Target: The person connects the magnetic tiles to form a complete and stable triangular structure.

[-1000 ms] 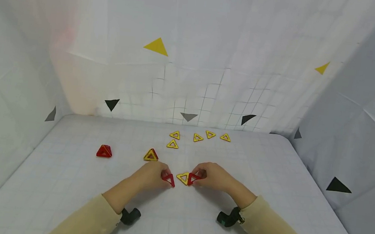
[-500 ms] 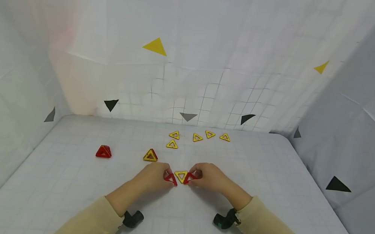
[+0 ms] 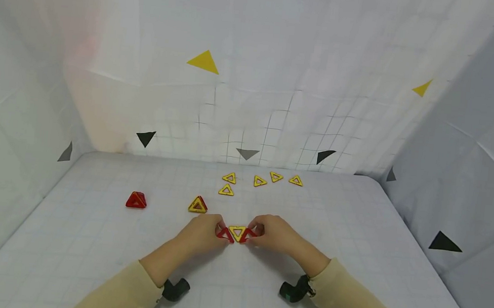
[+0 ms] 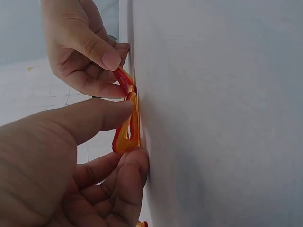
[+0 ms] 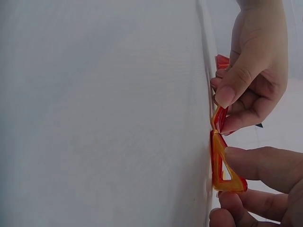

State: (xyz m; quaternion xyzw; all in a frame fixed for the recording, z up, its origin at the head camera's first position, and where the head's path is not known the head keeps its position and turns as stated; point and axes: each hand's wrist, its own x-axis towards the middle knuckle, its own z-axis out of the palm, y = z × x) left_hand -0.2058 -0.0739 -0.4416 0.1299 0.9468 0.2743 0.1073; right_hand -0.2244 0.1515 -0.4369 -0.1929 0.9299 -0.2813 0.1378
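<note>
Thumb and fingers of my left hand (image 3: 202, 230) pinch a red triangular magnetic tile (image 3: 230, 236), raised at a slant. On the other side, my right hand (image 3: 276, 232) pinches a second red triangular magnetic tile (image 3: 244, 236), also tilted up. Between the two lies a yellow triangular magnetic tile (image 3: 237, 227), flat on the table with one corner toward me. The red tiles stand right at its left and right edges. In the left wrist view, the left-hand red tile (image 4: 124, 144) shows orange-yellow highlights; the right wrist view shows the right-hand one (image 5: 230, 185) close to the table.
A red pyramid of tiles (image 3: 136, 204) stands at the left, and a yellow-and-red pyramid (image 3: 197, 210) just beyond my left hand. Several loose yellow triangular tiles, one nearer (image 3: 226, 193), lie toward the back edge. White cloth walls (image 3: 250, 119) enclose the table.
My right hand has shifted left, and the yellow tile has moved and turned with its red tile. My left hand has moved slightly right, bringing its red tile to the yellow one's left edge.
</note>
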